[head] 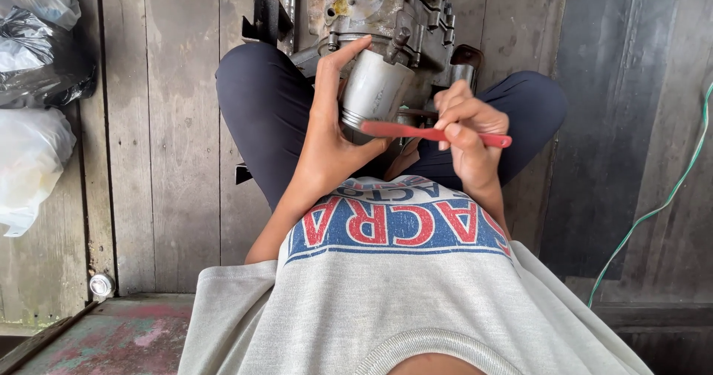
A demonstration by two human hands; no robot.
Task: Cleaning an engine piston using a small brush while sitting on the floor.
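While the left hand [330,134] grips a grey metal piston [373,90] upright, thumb curled under its ringed lower edge and forefinger raised along its side, the right hand [464,126] pinches the handle of a red brush [434,133] and lays its far end against the piston's base. Both hands are closed on what they hold; neither is free.

Just beyond the left hand, above the knuckles, stands a grimy engine block [386,7] between the person's crossed legs on the plank floor [171,160]. The piston is out of the engine and held clear of it, so by appearances its removal is done. The skirt of the piston looks dull but largely clean, while the band nearest the thumb, where the brush tip touches, is darker; the judgement is that brushing is under way at the ring end and not finished. Whether the crown has been cleaned cannot be told, as it faces away.

Far to the left of the left hand lie plastic bags [33,85]; well to the right of the right hand a green cable [668,197] runs across the boards.
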